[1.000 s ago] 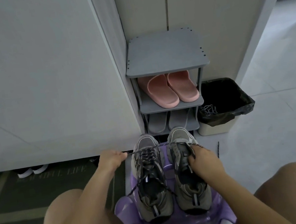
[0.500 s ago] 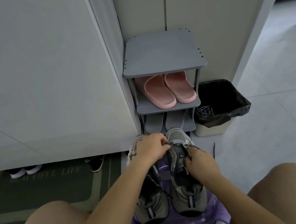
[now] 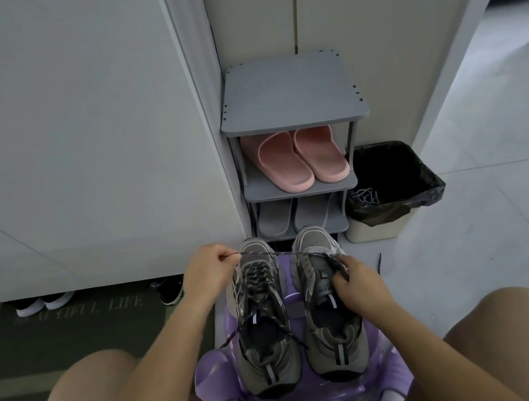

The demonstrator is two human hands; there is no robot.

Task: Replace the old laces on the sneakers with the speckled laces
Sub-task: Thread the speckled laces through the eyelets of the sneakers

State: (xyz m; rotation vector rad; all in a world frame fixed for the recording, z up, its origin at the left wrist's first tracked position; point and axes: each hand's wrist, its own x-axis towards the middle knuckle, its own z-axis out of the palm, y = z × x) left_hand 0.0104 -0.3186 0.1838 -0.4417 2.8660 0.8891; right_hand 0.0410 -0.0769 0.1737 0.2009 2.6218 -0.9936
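Two grey sneakers stand side by side on a purple plastic stool (image 3: 212, 382) between my knees. The left sneaker (image 3: 264, 325) is laced with a dark speckled lace, its ends hanging loose. My left hand (image 3: 207, 275) pinches the end of a speckled lace (image 3: 285, 253) that stretches taut to the right sneaker (image 3: 331, 325). My right hand (image 3: 356, 286) grips the lace at that sneaker's upper eyelets and hides part of its tongue.
A grey shoe rack (image 3: 291, 95) with pink slippers (image 3: 298, 160) and grey slippers stands just ahead. A bin with a black bag (image 3: 391, 176) holds a lace on its rim. A dark doormat (image 3: 52, 338) lies left; a short lace piece (image 3: 379, 261) lies on the tiles.
My left hand went from the left side in to the right sneaker's toe, then drew back out to the left with the lace end, pulling it taut. My right hand stayed on the right sneaker.
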